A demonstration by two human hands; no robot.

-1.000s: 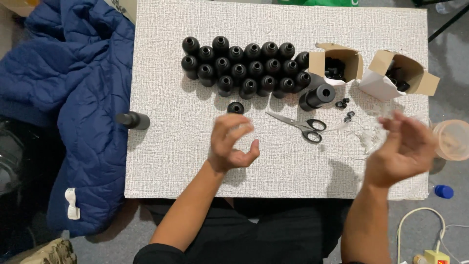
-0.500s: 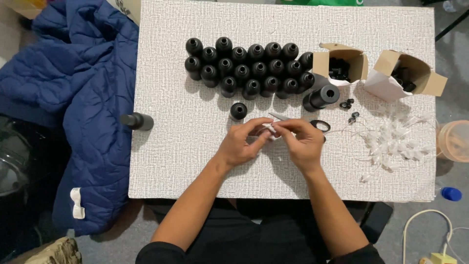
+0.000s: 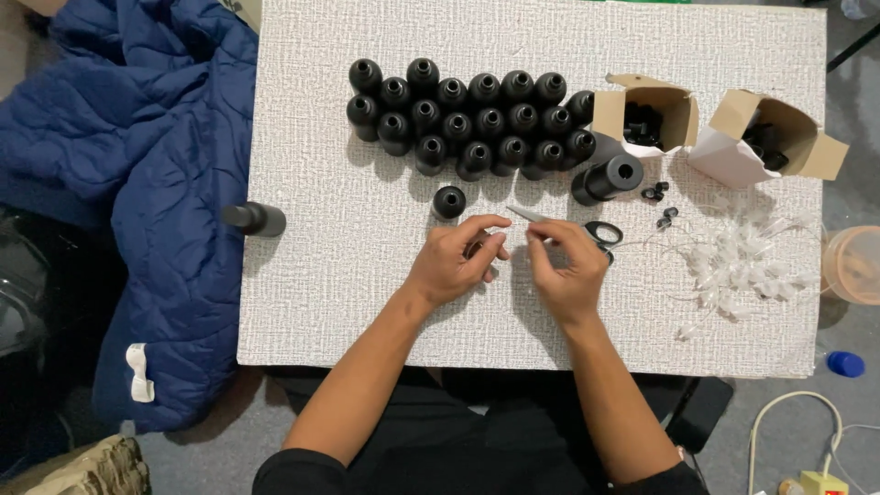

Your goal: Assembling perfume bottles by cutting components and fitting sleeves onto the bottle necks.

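Note:
My left hand [image 3: 451, 264] and my right hand [image 3: 566, 273] meet fingertip to fingertip over the middle of the white textured table [image 3: 321, 302]. The left fingers close on a small dark part, mostly hidden. The right thumb and forefinger pinch a tiny white plastic piece against it. Scissors [image 3: 598, 234] with black handles lie just beyond the right hand, blade tip pointing left. One black bottle [image 3: 448, 202] stands alone just above the left hand. Behind it stands a packed cluster of several upright black bottles [image 3: 467, 115].
A black bottle [image 3: 607, 177] lies on its side beside two open cardboard boxes [image 3: 646, 115] [image 3: 765, 137] holding black parts. Loose black caps [image 3: 655, 192] and a pile of white plastic pieces [image 3: 738, 261] lie right. Another bottle [image 3: 255, 218] overhangs the left edge by a blue jacket [image 3: 137, 183].
A second ago my hands were apart, the right one raised at the far right. They have come together at the table's middle and now hold small parts between the fingertips.

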